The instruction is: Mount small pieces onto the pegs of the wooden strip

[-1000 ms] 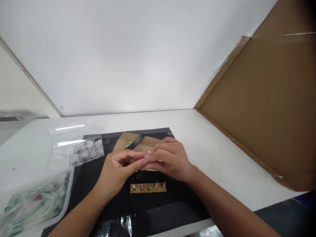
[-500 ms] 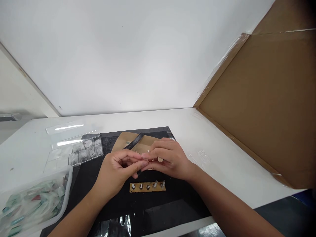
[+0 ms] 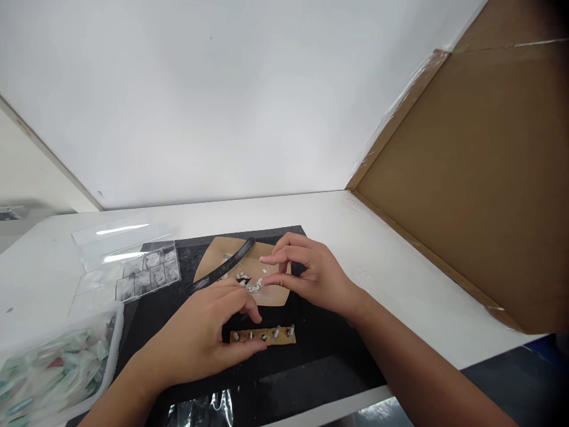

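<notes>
My left hand reaches low over a short tan strip, its thumb and fingers apart. The thumb lies along the strip's near edge; whether it presses on it I cannot tell. Several small posts stand in a row on the strip, some with small white or clear pieces on top. My right hand hovers above a brown sheet, thumb and forefinger spread with nothing visible between them. Small white pieces lie scattered on the sheet under its fingertips. A curved black nail file rests across the sheet.
A black mat lies under the work on a white table. To the left are a clear compartment box with its lid raised and a plastic tub of wrapped items. A cardboard panel stands at the right.
My hands were together, fingertips meeting above the sheet. Now they are apart: the left has come down over the strip, the right has opened, uncovering the white pieces.
</notes>
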Demonstrator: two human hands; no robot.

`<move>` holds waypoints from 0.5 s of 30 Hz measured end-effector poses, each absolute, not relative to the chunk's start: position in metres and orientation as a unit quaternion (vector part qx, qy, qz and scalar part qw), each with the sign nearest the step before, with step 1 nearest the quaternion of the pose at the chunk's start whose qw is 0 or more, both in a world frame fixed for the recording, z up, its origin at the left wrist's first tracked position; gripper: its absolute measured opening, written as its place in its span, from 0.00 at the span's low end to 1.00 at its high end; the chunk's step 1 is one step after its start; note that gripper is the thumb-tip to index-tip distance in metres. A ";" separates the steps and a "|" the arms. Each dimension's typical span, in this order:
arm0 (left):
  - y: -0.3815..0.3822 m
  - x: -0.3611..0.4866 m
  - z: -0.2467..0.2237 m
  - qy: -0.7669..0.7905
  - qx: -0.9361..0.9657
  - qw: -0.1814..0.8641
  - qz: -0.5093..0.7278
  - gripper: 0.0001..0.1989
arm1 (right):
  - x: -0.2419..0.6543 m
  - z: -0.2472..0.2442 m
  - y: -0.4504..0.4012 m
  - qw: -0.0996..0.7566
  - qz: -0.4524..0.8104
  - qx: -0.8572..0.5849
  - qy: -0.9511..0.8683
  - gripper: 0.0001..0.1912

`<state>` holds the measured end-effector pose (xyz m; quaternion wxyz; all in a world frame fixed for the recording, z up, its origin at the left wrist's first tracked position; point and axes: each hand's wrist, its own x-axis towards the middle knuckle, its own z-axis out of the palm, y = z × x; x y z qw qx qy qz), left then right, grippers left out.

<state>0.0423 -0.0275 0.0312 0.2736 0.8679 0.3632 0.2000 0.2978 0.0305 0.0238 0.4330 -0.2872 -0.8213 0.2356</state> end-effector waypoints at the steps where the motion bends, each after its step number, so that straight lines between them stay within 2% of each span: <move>1: -0.029 0.044 0.030 0.358 0.871 0.279 0.190 0.11 | 0.298 0.024 0.030 0.433 0.241 -0.292 -0.818 0.16; 15: -0.035 0.060 0.018 0.314 0.894 0.259 0.188 0.04 | 0.296 0.019 0.030 0.415 0.231 -0.285 -0.833 0.16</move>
